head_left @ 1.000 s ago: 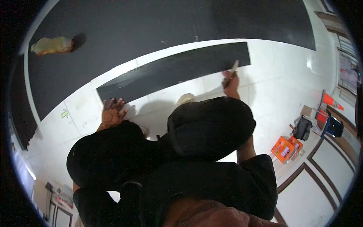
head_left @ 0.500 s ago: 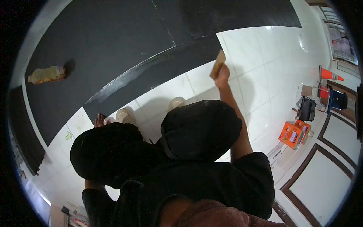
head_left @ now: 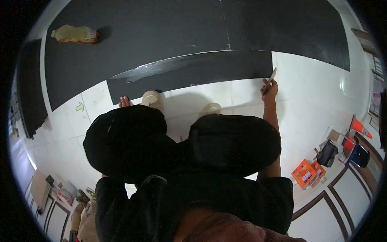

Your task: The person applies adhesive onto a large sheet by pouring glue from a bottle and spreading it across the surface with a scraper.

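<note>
A long black strip (head_left: 201,70) lies along the near edge of the large black sheet (head_left: 169,24), and a shiny, lighter smear shows near their seam at the left. My left hand (head_left: 124,101) is at the strip's lower left corner with its fingers apart, partly hidden by my knee. Close to the strip's right end, my right hand (head_left: 269,89) is closed round a flat, thin tool (head_left: 274,74), seen nearly edge-on. The tool's blade reaches the strip's lower right corner.
A bottle (head_left: 75,34) of yellowish liquid lies on the sheet at the upper left. Orange boxes (head_left: 305,173), a black bag (head_left: 328,153) and an orange cone (head_left: 360,126) are on the right. White tiles (head_left: 310,88) surround my shoes (head_left: 152,99).
The strip has moved from apart on the tiles to against the large sheet. My right hand has shifted right with the tool, now turned edge-on. The view has shifted too.
</note>
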The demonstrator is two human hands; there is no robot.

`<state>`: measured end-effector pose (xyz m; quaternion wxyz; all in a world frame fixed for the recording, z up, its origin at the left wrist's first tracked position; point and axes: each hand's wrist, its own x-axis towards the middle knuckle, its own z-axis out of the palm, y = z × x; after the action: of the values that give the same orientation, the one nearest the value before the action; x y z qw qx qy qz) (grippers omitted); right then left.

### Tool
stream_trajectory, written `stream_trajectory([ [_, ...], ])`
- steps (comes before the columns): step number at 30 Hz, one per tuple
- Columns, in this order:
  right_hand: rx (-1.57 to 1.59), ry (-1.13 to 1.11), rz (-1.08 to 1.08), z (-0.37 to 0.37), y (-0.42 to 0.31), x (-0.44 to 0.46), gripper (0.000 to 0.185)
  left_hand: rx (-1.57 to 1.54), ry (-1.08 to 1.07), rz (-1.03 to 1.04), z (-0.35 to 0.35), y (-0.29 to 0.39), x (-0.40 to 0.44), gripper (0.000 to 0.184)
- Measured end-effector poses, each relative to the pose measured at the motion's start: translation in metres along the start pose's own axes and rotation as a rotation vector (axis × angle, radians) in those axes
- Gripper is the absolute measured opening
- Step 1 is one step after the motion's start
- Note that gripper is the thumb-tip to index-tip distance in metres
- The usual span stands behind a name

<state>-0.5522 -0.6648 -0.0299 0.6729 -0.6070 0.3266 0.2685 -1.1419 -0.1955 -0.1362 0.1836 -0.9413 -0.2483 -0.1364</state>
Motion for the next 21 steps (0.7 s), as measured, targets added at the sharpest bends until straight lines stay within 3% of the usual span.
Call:
stream_trajectory([
  [1,0.016,0.085,-0.065,0.008,0.005,-0.001,0.029,-0.012,-0.02,-0.002,-0.001,-0.001,0.0,0.078],
  [4,0.147,0.056,0.002,0.003,0.012,-0.001,0.041,-0.059,-0.115,0.002,-0.012,-0.004,-0.003,0.076],
  [7,0.165,0.042,-0.002,0.007,0.016,-0.008,0.04,-0.164,-0.311,0.004,-0.032,-0.007,-0.023,0.075],
  [9,0.144,0.074,-0.037,0.013,0.015,-0.018,0.04,-0.249,-0.522,-0.003,-0.049,-0.012,-0.04,0.074],
  [12,0.054,0.025,-0.065,0.007,0.014,-0.009,0.039,-0.402,-1.011,-0.054,-0.087,-0.024,-0.078,0.072],
  [14,-0.078,0.222,-0.297,0.025,0.005,0.001,0.036,-0.498,-1.361,-0.097,-0.115,-0.031,-0.102,0.071],
  [15,-0.16,0.12,-0.41,0.042,-0.008,-0.009,0.035,-0.552,-1.502,-0.11,-0.13,-0.034,-0.111,0.071],
  [17,-0.243,0.029,-0.392,0.093,-0.054,-0.018,0.037,-0.664,-1.756,-0.126,-0.16,-0.041,-0.123,0.07],
  [18,-0.456,-0.153,-0.549,0.107,-0.075,-0.005,0.035,-0.722,-1.846,-0.131,-0.172,-0.046,-0.129,0.069],
  [19,-0.642,-0.109,-0.593,0.128,-0.101,0.016,0.032,-0.785,-1.933,-0.138,-0.188,-0.05,-0.132,0.069],
  [20,-0.854,-0.201,-0.698,0.158,-0.126,0.025,0.03,-0.856,-2.017,-0.15,-0.203,-0.053,-0.135,0.068],
  [21,-1.086,-0.209,-0.78,0.226,-0.141,-0.029,0.03,-0.942,-2.096,-0.168,-0.222,-0.057,-0.139,0.068],
])
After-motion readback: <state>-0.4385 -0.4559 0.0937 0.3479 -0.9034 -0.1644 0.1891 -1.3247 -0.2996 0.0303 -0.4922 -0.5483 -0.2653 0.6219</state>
